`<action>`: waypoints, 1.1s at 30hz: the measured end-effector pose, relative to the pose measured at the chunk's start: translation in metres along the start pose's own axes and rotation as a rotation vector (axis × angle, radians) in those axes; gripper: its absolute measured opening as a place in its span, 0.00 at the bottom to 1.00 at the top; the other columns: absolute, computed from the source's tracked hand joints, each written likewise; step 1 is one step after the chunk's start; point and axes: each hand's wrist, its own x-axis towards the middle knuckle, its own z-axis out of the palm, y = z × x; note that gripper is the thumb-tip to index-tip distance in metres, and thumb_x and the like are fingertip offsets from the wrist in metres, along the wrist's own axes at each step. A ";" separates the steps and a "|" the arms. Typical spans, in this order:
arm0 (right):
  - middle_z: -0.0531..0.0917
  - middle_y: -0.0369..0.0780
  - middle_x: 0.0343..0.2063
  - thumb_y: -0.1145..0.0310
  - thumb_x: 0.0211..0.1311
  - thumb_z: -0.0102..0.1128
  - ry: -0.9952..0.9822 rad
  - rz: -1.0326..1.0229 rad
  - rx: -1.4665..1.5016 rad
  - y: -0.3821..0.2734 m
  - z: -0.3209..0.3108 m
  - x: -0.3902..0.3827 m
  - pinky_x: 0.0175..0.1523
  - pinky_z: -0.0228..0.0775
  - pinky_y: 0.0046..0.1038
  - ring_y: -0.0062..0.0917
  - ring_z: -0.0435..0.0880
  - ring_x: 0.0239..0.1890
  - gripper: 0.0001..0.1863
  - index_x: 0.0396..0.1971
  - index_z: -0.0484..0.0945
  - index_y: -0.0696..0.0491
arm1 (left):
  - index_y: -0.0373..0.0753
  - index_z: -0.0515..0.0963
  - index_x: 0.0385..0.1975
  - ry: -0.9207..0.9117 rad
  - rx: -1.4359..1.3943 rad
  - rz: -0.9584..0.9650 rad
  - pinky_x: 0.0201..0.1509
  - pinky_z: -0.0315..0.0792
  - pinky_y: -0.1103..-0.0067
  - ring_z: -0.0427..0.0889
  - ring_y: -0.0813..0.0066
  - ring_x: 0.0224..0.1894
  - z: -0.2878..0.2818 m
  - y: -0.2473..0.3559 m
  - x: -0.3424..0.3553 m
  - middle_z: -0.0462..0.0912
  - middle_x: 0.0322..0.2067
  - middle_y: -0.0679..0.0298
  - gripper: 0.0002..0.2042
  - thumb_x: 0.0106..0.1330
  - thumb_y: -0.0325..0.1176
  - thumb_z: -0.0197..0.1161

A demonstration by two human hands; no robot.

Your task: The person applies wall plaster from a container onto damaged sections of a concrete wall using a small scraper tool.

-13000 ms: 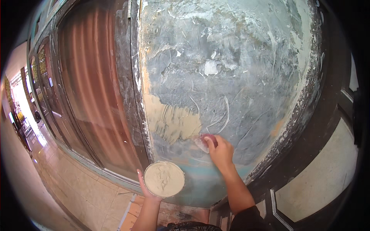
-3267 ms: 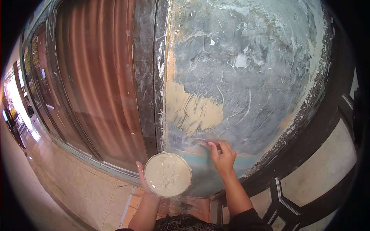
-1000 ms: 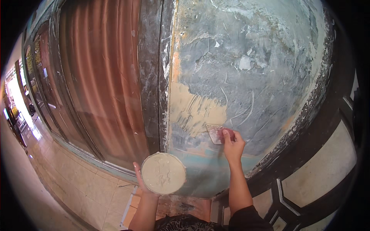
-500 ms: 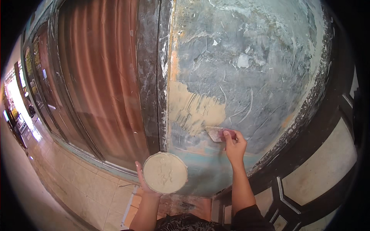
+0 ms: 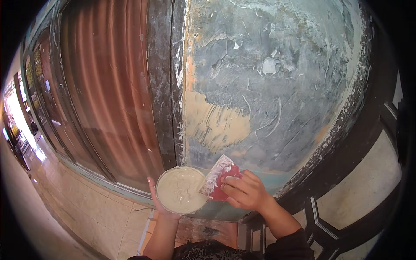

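The fingers [image 5: 234, 185] of the right hand [image 5: 252, 193] are closed around a red scraper [image 5: 220, 175], whose blade is smeared with white. From my distant place, I see its lower corner at the right edge of the tub [image 5: 184, 213]; whether they touch, I cannot tell. The left hand [image 5: 164, 212] supports this tub of pale paste [image 5: 178, 190], with the thumb beside it; its other fingers are hidden from me. On the grey wall [image 5: 299, 104] is a beige patch [image 5: 216, 125].
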 end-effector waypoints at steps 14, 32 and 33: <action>0.85 0.36 0.49 0.67 0.44 0.77 -0.014 -0.035 0.047 -0.013 0.000 -0.001 0.42 0.71 0.32 0.29 0.81 0.37 0.19 0.41 0.86 0.48 | 0.32 0.71 0.69 0.038 0.030 0.058 0.67 0.76 0.52 0.80 0.44 0.64 0.000 0.001 0.001 0.77 0.66 0.45 0.47 0.74 0.75 0.39; 0.86 0.36 0.51 0.66 0.44 0.77 0.007 0.022 0.039 -0.020 0.003 -0.014 0.47 0.73 0.33 0.30 0.83 0.39 0.21 0.42 0.87 0.49 | 0.33 0.71 0.69 -0.017 -0.013 -0.013 0.69 0.73 0.52 0.78 0.47 0.66 -0.001 -0.009 -0.002 0.75 0.67 0.47 0.48 0.72 0.76 0.38; 0.86 0.36 0.51 0.66 0.44 0.77 0.005 0.023 0.036 -0.020 0.002 -0.014 0.47 0.73 0.33 0.30 0.83 0.39 0.21 0.42 0.87 0.49 | 0.33 0.71 0.69 -0.018 -0.015 -0.016 0.69 0.73 0.52 0.78 0.47 0.66 -0.002 -0.009 -0.002 0.75 0.67 0.47 0.48 0.72 0.76 0.38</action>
